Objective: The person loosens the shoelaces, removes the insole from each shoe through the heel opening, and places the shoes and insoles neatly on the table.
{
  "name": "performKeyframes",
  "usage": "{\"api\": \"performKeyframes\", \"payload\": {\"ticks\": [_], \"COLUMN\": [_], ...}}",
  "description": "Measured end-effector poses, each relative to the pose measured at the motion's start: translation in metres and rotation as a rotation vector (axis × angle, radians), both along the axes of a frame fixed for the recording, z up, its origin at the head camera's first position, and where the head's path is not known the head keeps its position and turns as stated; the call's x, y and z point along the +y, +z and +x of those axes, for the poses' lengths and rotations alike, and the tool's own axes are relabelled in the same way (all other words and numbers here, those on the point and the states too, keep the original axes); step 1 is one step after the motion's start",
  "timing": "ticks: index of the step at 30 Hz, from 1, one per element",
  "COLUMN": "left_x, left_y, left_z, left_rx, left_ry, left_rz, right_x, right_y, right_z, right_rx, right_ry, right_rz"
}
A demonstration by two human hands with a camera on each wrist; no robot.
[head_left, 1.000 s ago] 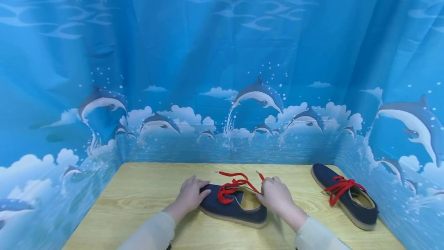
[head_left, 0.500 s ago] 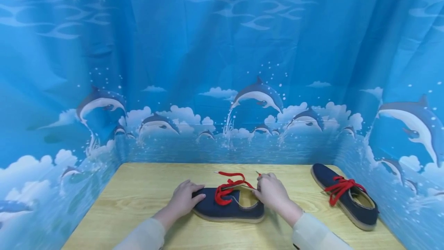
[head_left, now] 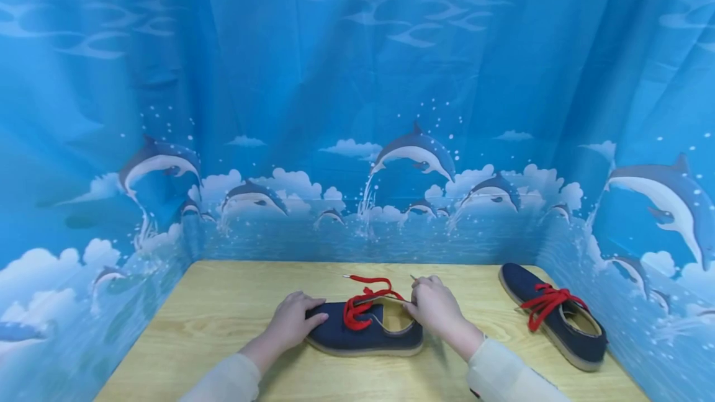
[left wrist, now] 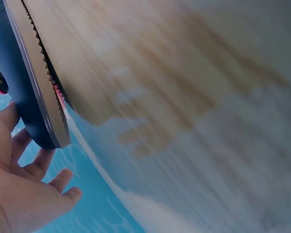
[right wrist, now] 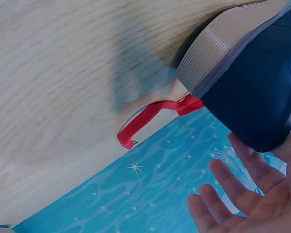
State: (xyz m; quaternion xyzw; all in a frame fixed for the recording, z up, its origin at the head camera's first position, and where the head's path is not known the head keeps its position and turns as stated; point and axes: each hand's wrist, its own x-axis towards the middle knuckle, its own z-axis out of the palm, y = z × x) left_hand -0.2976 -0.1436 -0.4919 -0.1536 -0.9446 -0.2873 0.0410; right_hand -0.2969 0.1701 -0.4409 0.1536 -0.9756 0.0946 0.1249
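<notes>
A navy shoe (head_left: 385,341) with a pale ribbed sole lies sideways on the wooden table, toe to the left. Its red lace (head_left: 355,316) is loose, with one tipped end stretching out behind it. My left hand (head_left: 293,320) holds the toe between thumb and fingers; the left wrist view shows the thumb on the upper of the shoe (left wrist: 26,82). At the other end, my right hand (head_left: 438,310) grips the heel, thumb by the opening. In the right wrist view the index finger and thumb pinch the heel (right wrist: 257,87), while the other fingers extend free.
A second navy shoe (head_left: 558,321) stands at the table's right side, its red lace (head_left: 550,303) tied in a bow. The wooden table (head_left: 223,303) ends at a blue dolphin-print curtain (head_left: 335,110) behind and on both sides.
Both hands have shifted the shoe slightly left and turned it, so its sole now runs nearly level across the head view. The second shoe stays in place.
</notes>
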Motion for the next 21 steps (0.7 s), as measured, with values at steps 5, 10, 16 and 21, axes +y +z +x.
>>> {"api": "performKeyframes", "payload": {"ticks": [5,10,16,21], "left_x": [0.003,0.006,0.006,0.007], "left_y": [0.003,0.007,0.011,0.010], "left_z": [0.003,0.007,0.008,0.011], "left_rx": [0.028,0.043,0.070,0.050], "left_ry": [-0.020,-0.039,-0.087,-0.132], "left_rz": [-0.013,-0.012,-0.057,-0.166], "right_x": [0.000,-0.001,-0.004,-0.007], "right_y": [0.003,0.007,0.010,0.009], "right_z": [0.002,0.004,0.006,0.007], "right_rx": [-0.010,0.037,0.080,0.049], "right_ry": [-0.005,0.004,0.043,0.142], "right_rz": [-0.004,-0.009,0.001,-0.040]}}
